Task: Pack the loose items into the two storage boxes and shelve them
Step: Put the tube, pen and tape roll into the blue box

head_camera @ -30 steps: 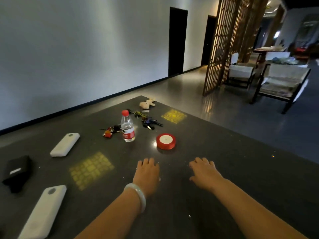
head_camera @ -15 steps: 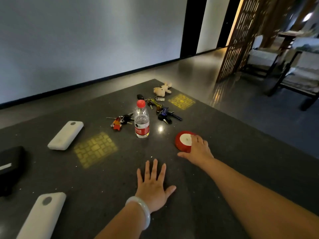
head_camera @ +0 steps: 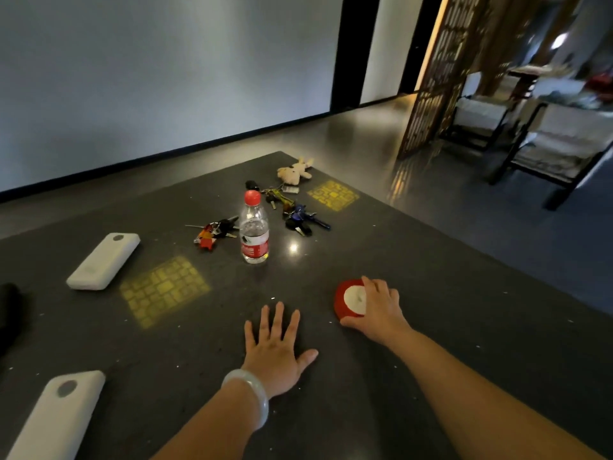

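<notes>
On the dark table my right hand closes around a red ribbon spool with a white centre. My left hand, a pale bangle on its wrist, lies flat with fingers spread, holding nothing. Farther back stand a clear water bottle with a red cap, a key bunch with a red charm, a key bunch with blue tags, more keys and a small plush toy. No storage box is in view.
Two white power banks lie at the left, one mid-table, one near the front edge. A black object is cut off at the left border. Wooden chairs and a lattice screen stand right of the table.
My right hand reached forward from resting on the table and closed on the red spool. My left hand spread flat. The view shifted nearer the table.
</notes>
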A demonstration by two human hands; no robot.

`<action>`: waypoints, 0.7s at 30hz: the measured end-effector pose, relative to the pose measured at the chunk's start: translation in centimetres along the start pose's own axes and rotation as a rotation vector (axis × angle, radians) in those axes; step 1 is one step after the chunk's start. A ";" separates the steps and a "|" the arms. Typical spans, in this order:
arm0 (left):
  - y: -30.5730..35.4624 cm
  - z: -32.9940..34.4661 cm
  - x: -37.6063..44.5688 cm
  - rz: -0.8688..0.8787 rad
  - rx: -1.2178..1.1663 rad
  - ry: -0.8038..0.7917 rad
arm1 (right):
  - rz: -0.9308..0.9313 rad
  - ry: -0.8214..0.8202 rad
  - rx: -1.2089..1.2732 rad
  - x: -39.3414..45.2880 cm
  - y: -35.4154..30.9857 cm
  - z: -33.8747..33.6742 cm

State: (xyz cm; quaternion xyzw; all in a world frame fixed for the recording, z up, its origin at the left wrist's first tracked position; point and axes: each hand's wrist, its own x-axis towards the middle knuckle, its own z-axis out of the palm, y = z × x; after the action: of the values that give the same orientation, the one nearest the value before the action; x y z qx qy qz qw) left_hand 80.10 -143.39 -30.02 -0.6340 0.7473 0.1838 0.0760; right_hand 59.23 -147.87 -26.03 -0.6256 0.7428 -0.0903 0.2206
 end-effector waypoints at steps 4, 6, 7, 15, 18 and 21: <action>-0.2 -0.2 -0.2 0.019 0.010 0.011 | 0.093 0.039 0.053 -6.5 4.6 -0.2; -0.1 -0.2 -0.4 0.020 0.016 0.028 | 0.133 0.040 0.068 -9.6 6.9 -0.5; 0.3 -0.2 -0.6 0.004 0.010 0.038 | 0.152 0.039 0.076 -11.0 8.1 -0.7; 12.0 1.0 -5.9 0.359 -0.097 0.126 | 0.295 0.090 0.167 -20.9 14.4 -2.1; 18.3 2.2 -9.3 0.460 -0.284 0.106 | 0.344 0.112 0.199 -24.6 16.3 -3.8; 25.4 3.0 -14.0 0.489 -0.529 -0.044 | 0.383 0.169 0.200 -30.1 19.3 -6.8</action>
State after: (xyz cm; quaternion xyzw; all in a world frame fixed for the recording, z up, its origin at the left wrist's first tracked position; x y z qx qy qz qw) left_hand 57.54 -126.18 -23.39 -0.4303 0.8017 0.3970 -0.1208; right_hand 42.69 -115.78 -21.42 -0.4384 0.8512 -0.1720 0.2317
